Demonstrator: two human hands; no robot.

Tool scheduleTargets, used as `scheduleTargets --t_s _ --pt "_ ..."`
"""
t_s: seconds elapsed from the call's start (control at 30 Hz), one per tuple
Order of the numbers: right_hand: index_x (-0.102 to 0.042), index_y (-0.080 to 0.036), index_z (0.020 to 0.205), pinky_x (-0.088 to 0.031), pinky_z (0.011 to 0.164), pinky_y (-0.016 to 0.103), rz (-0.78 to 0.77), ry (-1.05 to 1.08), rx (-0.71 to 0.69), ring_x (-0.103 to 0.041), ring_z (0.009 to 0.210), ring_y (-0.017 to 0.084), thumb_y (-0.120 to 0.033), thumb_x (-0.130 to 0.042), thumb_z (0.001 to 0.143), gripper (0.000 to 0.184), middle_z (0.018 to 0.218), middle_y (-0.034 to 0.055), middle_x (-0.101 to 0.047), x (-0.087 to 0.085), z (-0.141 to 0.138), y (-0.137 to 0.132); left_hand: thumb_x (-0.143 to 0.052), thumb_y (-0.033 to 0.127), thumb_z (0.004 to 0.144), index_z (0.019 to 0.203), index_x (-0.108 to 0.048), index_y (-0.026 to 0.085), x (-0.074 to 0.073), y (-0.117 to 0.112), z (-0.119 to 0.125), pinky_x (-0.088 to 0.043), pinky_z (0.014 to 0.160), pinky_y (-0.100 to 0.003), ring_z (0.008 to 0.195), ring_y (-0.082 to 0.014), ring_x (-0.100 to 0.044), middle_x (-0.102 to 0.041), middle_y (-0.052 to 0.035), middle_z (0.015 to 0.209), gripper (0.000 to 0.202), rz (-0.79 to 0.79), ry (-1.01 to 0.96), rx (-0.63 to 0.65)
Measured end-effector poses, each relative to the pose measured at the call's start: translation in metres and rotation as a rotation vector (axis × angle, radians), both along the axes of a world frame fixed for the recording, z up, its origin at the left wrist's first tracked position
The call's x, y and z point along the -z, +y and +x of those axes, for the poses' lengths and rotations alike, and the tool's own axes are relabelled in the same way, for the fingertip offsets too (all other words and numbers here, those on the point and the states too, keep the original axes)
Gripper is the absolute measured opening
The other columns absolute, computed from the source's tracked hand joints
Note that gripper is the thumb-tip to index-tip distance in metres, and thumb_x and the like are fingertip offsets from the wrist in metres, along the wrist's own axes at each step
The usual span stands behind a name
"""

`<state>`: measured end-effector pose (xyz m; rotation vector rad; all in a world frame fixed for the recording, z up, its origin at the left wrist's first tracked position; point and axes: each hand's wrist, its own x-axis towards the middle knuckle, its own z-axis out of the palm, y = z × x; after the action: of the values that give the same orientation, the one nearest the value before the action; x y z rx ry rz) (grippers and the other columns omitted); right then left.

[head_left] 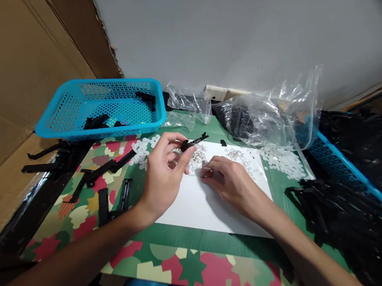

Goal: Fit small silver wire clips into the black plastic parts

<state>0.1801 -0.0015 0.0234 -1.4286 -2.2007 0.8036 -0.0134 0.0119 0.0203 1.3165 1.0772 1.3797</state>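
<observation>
My left hand (163, 176) is closed around a slim black plastic part (195, 141), whose notched end points up and right. Just right of it, my right hand (230, 179) has its thumb and forefinger pinched together over a white sheet (189, 205); whatever lies between the fingertips is too small to name. Tiny shiny metal pieces (197, 158) are heaped on the sheet behind the hands, with a second scatter (240, 156) to the right. A small black piece (223, 143) lies at the sheet's back edge.
At the back left stands a blue basket (100, 133) with a few black parts. Black parts (100, 172) lie on the patterned table cover. White discs (283, 160) are piled at both sides. Clear plastic bags (261, 115) rest against the wall. Many black parts (335, 215) crowd the right.
</observation>
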Motion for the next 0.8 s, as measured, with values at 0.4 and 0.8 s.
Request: scheduleTargets --t_s 0.4,0.8 --pt "-0.069 -0.021 0.097 -0.050 0.074 0.030 -0.148 0.452 0.050 -0.068 0.083 0.017 -0.027 -0.071 0.100 0.007 0.093 0.0029 -0.072 -0.024 0.025 -0.011 -0.066 0.032 0.103 0.126 -0.073 0.023 0.001 -0.006 -0.004 -0.053 0.055 -0.021 0.062 -0.0102 -0.064 -0.077 -0.0039 0.094 0.026 -0.019 0.170 0.266" --pt "-0.054 -0.020 0.085 -0.038 0.063 0.022 -0.638 1.055 0.232 -0.055 0.065 0.010 -0.036 -0.100 0.070 0.051 0.071 -0.0045 -0.063 -0.004 0.021 -0.010 -0.068 0.023 0.102 0.116 -0.072 0.026 0.006 -0.018 -0.004 -0.047 0.065 -0.022 0.081 -0.0108 -0.062 -0.065 -0.0026 0.104 0.015 0.203 0.388 0.443"
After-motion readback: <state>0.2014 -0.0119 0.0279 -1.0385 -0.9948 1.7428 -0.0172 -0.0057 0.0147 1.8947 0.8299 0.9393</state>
